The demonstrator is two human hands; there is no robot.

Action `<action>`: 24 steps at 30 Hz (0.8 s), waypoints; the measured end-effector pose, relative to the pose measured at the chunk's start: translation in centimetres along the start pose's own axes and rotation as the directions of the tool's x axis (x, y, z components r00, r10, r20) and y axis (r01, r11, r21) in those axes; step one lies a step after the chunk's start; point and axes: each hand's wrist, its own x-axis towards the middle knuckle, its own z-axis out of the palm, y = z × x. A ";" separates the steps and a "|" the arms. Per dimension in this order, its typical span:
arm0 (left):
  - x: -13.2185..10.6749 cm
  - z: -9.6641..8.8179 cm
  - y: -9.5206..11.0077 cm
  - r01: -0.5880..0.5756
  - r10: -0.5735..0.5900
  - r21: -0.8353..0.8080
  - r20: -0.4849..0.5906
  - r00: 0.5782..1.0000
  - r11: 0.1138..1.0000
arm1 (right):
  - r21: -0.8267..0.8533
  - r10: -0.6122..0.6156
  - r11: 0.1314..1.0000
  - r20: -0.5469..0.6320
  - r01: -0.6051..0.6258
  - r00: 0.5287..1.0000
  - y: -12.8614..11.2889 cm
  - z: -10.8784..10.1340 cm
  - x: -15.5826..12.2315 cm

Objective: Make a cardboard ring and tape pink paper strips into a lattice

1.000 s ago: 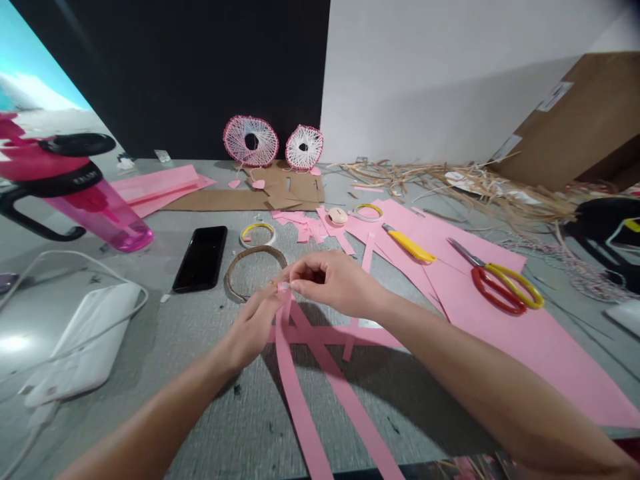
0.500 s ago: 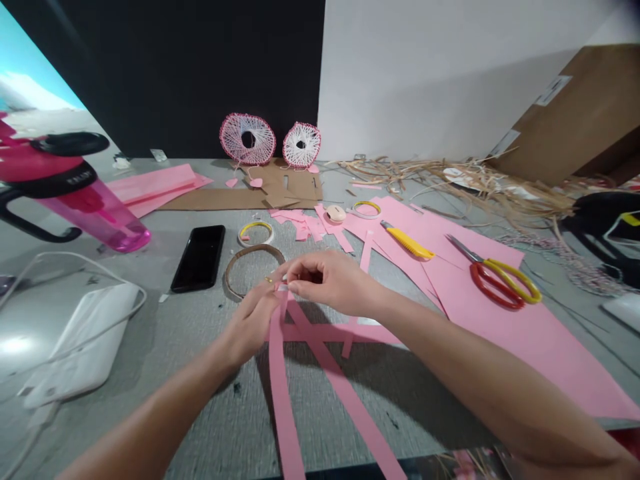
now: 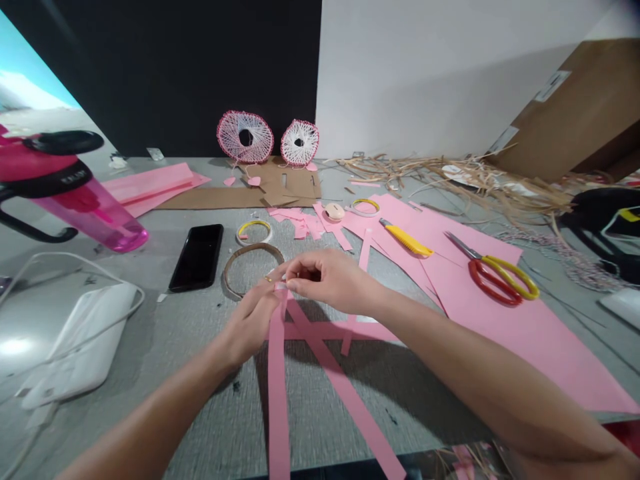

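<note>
My left hand (image 3: 250, 320) and my right hand (image 3: 327, 280) meet over the grey table, both pinching the joined top ends of two long pink paper strips (image 3: 278, 393). The strips fan out from the pinch toward the near table edge; one runs straight down, the other (image 3: 345, 393) slants right. A third pink strip (image 3: 340, 331) lies flat across under them. A brown ring (image 3: 250, 257) lies just beyond my fingers.
A black phone (image 3: 197, 257) and a tape roll (image 3: 255, 231) lie left of centre. A yellow cutter (image 3: 406, 239) and red-yellow scissors (image 3: 493, 270) rest on pink sheets (image 3: 500, 320) at right. A pink bottle (image 3: 70, 193), white device (image 3: 75, 347), straw (image 3: 465, 180) and two string wheels (image 3: 245, 137) surround.
The left strip has swung from slanting right to hanging almost straight toward me. Both hands keep their pinch and have barely shifted.
</note>
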 end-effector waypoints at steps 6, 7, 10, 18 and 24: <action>-0.2 -0.2 -0.4 -0.057 0.056 0.045 0.020 0.998 0.997 | -0.024 -0.004 1.000 -0.052 0.002 0.999 0.0 0.4 -0.1; -0.3 -0.3 -0.5 -0.067 0.066 0.057 0.022 0.998 0.996 | -0.020 -0.009 1.000 -0.059 0.008 0.998 0.0 0.5 -0.1; -0.3 -0.4 -0.9 -0.092 0.090 0.065 0.030 0.995 0.994 | -0.011 -0.022 1.000 -0.064 0.022 0.998 0.1 0.7 -0.2; -0.1 -0.4 -1.4 -0.157 0.157 0.083 0.012 0.988 0.984 | -0.149 -0.040 0.989 -0.137 0.020 0.990 -0.7 1.3 -0.6; -0.5 -0.8 -2.2 -0.181 0.196 0.236 -0.039 0.980 0.955 | -0.306 -0.022 0.951 -0.195 -0.040 0.981 -1.2 1.6 -0.8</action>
